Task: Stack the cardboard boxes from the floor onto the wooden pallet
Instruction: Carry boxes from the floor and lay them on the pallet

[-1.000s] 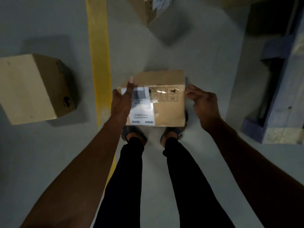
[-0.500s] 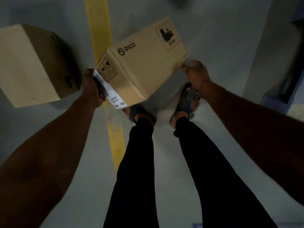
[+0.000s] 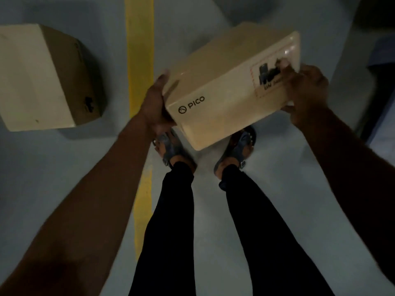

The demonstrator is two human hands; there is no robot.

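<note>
PICO box (image 3: 226, 90) was off floor, above feet, held between both hands. Long axis ran from lower left up to right, tilted. Left hand (image 3: 155, 107) clasped near-left end; right hand (image 3: 305, 92) gripped far-right end, fingers over labelled face. Both arms reached forward. Second box (image 3: 42, 77) sat on floor, left. Pallet not visible.

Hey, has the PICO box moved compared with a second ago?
Yes. The PICO box, held between the left hand and right hand, has been lifted and turned; judged against the yellow floor line, it now sits further right.
</note>
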